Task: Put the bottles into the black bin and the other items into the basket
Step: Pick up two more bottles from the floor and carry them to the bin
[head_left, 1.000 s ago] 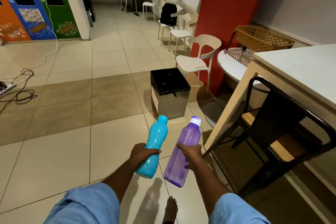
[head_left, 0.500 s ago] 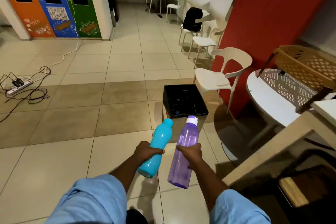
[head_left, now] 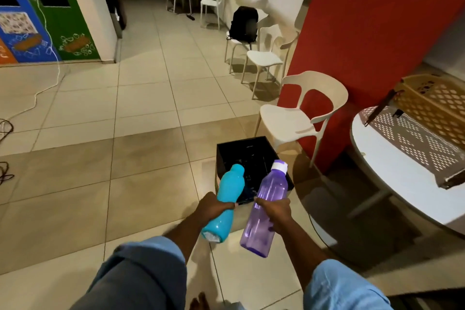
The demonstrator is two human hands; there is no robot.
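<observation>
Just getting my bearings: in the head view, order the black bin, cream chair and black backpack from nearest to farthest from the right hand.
1. Black bin, on the floor just ahead of the right hand.
2. Cream chair, beyond it, by the red wall.
3. Black backpack, far back in the room.

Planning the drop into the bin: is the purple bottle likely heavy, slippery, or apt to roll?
Probably light: the purple bottle looks see-through and empty, held one-handed by the right hand. Its smooth round body may slip and would likely roll if laid down.
</observation>
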